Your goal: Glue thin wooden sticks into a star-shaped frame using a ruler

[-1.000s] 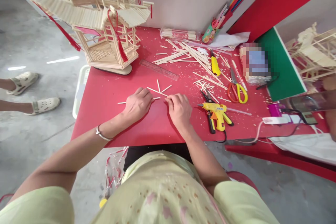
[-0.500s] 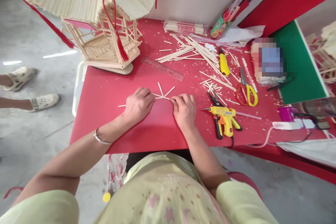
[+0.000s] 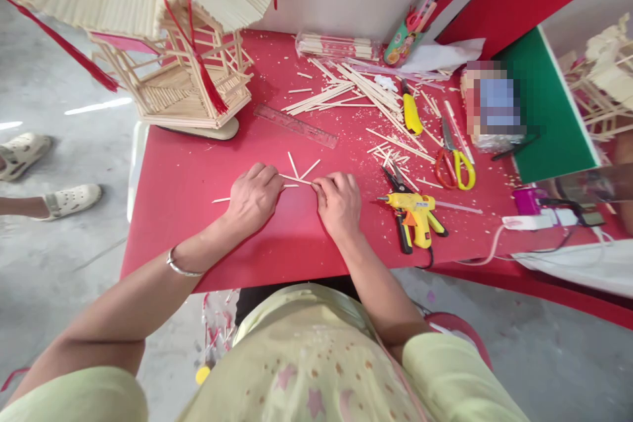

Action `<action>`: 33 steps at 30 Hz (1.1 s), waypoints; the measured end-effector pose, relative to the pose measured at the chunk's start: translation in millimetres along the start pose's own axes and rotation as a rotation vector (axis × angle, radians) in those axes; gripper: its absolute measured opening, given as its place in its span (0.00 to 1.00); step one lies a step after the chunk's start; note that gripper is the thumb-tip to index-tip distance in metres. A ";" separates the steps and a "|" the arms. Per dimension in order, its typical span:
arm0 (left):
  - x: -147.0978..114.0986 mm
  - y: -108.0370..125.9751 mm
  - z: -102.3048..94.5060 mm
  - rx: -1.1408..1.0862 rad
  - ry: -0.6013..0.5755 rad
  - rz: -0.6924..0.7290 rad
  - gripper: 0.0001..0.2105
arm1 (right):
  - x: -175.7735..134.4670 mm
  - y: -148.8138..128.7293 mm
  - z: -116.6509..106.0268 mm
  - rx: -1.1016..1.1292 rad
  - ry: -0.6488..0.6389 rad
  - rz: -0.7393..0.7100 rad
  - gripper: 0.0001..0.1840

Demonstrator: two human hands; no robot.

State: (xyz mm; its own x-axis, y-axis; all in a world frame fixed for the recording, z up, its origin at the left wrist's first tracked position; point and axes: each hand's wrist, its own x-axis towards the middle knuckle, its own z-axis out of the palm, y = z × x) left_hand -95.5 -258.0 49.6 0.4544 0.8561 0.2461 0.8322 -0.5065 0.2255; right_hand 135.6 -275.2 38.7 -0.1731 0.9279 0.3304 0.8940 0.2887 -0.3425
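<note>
My left hand (image 3: 254, 198) and my right hand (image 3: 339, 203) pinch the two ends of a thin wooden stick (image 3: 295, 178) just over the red tabletop (image 3: 291, 237). Two short sticks (image 3: 308, 169) fan out in a V from its middle, on the far side. Another stick (image 3: 222, 200) runs under my left hand and shows on both sides of it; whether the fingers touch it, I cannot tell. Right of my right hand, a yellow glue gun (image 3: 413, 206) lies across black-handled cutters (image 3: 404, 234).
A stick-built pavilion model (image 3: 182, 95) with red tassels stands at the back left. Loose sticks (image 3: 341, 93), a clear ruler (image 3: 297, 125), a yellow utility knife (image 3: 411, 113) and scissors (image 3: 455, 161) lie across the table. A power strip (image 3: 527, 221) with cords sits at the right edge.
The view has shifted slightly, so everything sits a little further left. The held stick now shows apart from the stick under my left hand. Both hands keep their grip.
</note>
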 end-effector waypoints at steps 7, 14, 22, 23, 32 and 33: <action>-1.3 0.3 1.1 0.038 -0.013 0.010 0.14 | -2.5 -0.4 1.3 -0.027 0.002 0.005 0.12; -0.3 -1.8 -1.7 -0.005 0.019 -0.023 0.15 | -3.2 -1.2 1.8 -0.066 0.022 -0.022 0.11; 1.0 -5.9 1.6 -0.017 0.058 -0.019 0.17 | -2.8 0.0 3.3 -0.043 0.009 -0.020 0.12; 1.2 -6.1 1.3 -0.018 0.055 -0.023 0.17 | -2.7 0.0 3.1 -0.039 0.008 -0.019 0.12; 4.2 -4.7 -0.9 -0.019 0.025 -0.037 0.17 | -3.3 0.6 4.2 -0.026 -0.002 -0.020 0.12; 4.6 -4.6 -0.2 -0.012 0.015 -0.028 0.17 | -3.3 0.9 4.3 -0.026 -0.005 -0.017 0.12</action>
State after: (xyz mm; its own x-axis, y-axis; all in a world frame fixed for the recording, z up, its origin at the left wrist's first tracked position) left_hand -97.4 -251.8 49.9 0.4258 0.8684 0.2540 0.8406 -0.4835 0.2440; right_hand 135.2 -277.0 33.5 -0.1901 0.9242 0.3312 0.9016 0.2979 -0.3137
